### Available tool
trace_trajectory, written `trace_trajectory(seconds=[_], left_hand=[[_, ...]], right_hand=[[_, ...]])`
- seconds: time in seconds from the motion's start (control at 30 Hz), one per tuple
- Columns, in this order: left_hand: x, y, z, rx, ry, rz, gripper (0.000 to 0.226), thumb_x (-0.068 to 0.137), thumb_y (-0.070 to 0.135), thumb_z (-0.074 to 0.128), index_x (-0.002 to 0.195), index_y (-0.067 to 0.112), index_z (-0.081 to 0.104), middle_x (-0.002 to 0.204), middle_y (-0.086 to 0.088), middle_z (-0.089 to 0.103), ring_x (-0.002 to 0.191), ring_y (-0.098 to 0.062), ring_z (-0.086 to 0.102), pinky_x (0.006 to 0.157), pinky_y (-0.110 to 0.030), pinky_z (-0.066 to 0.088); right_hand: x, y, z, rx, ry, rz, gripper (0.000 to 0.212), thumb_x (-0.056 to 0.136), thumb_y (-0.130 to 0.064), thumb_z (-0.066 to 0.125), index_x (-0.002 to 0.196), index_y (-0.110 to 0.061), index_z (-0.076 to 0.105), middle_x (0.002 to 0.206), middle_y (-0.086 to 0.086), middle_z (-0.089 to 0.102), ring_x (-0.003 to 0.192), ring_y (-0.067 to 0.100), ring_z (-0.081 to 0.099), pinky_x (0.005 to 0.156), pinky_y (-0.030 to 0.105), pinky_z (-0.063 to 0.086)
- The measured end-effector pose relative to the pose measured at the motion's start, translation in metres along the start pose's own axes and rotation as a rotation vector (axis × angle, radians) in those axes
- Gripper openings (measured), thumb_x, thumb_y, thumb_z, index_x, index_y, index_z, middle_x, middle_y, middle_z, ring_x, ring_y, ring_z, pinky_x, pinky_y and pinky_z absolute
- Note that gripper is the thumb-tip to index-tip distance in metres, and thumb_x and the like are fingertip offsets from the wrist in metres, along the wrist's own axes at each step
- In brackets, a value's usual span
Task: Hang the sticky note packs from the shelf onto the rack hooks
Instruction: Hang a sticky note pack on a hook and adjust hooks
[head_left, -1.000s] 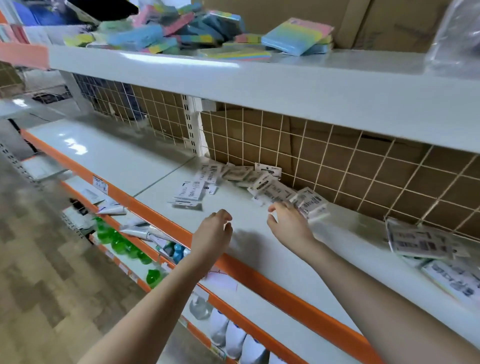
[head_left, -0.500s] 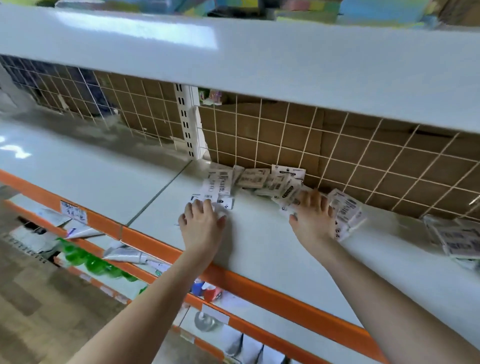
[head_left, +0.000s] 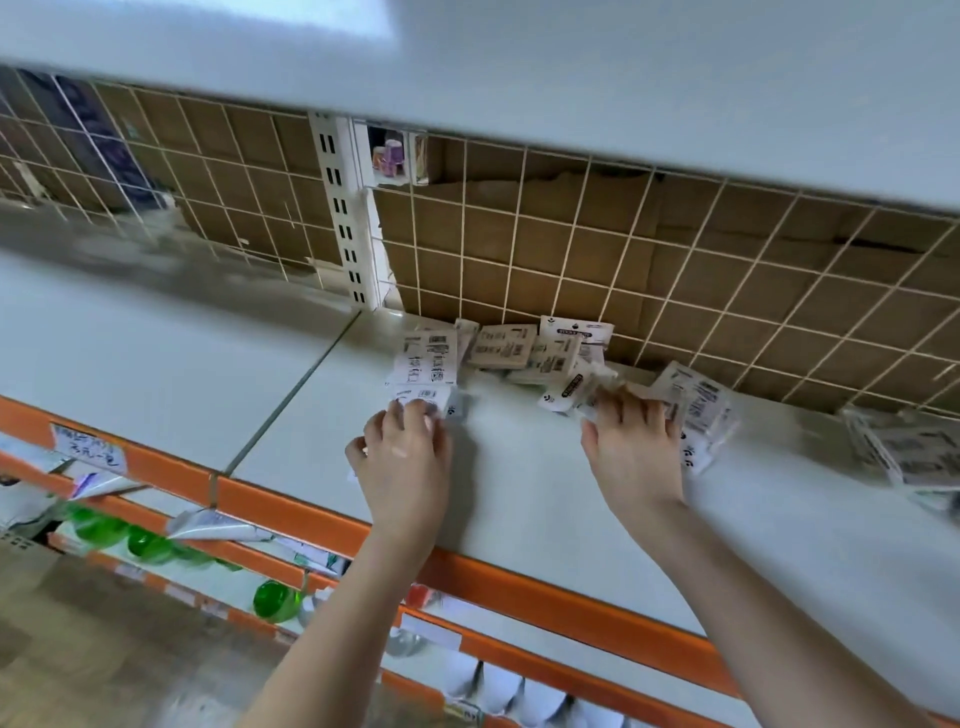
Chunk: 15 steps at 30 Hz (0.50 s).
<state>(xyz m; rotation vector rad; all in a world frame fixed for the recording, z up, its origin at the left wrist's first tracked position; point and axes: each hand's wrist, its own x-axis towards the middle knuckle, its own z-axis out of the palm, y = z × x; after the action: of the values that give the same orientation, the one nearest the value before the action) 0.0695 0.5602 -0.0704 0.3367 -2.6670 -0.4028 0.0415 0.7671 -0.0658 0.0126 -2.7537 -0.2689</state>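
Note:
Several sticky note packs (head_left: 503, 346) in clear wrappers lie label-side up in a loose heap at the back of the white shelf (head_left: 519, 499). My left hand (head_left: 404, 460) lies on the shelf with its fingertips touching the nearest pack (head_left: 427, 396) of the left stack. My right hand (head_left: 635, 449) reaches further right, its fingers laid over the packs (head_left: 698, 410) at the heap's right end. No pack is lifted. Behind the heap stands a white wire grid panel (head_left: 571, 249) backed with cardboard; no hooks show in view.
The upper shelf (head_left: 519, 78) overhangs close above my hands. A second heap of packs (head_left: 914, 452) lies at the far right. A slotted upright (head_left: 343, 218) divides the grid. Below the orange shelf edge (head_left: 519, 577) are green bottles (head_left: 275, 600) and other goods.
The view has moved closer and lower under the upper shelf. Both hands went from hovering with curled fingers to lying on the packs, and have stayed there since half a second ago.

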Motion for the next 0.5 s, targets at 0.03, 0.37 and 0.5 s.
trace_trajectory(seconds=[0.03,0.37,0.5], left_hand=[[-0.001,0.000,-0.001,-0.025,0.006,0.018,0.016,0.079,0.012,0.072,0.090,0.003,0.065,0.084,-0.017,0.069,0.084,-0.038,0.065,0.072,-0.045,0.046],[0.002,-0.004,-0.011,-0.255,0.124,0.022,0.013,0.094,0.008,0.055,0.083,0.000,0.056,0.063,-0.022,0.063,0.050,-0.040,0.054,0.052,-0.032,0.031],[0.009,-0.008,-0.015,-0.267,0.125,0.007,0.034,0.102,0.025,0.037,0.086,0.000,0.054,0.065,-0.026,0.061,0.059,-0.044,0.057,0.055,-0.039,0.036]], right_hand=[[-0.001,0.001,0.000,0.008,0.005,-0.002,0.025,0.078,-0.020,0.072,0.096,-0.002,0.069,0.090,0.018,0.069,0.082,0.038,0.063,0.075,0.048,0.051],[0.003,0.016,-0.016,0.304,0.074,0.010,0.028,0.093,-0.026,0.060,0.105,-0.002,0.066,0.088,0.020,0.070,0.082,0.041,0.066,0.064,0.043,0.052],[0.014,0.032,-0.024,0.443,-0.064,0.072,0.035,0.100,-0.035,0.037,0.113,-0.010,0.057,0.104,0.011,0.065,0.090,0.035,0.063,0.064,0.038,0.045]])
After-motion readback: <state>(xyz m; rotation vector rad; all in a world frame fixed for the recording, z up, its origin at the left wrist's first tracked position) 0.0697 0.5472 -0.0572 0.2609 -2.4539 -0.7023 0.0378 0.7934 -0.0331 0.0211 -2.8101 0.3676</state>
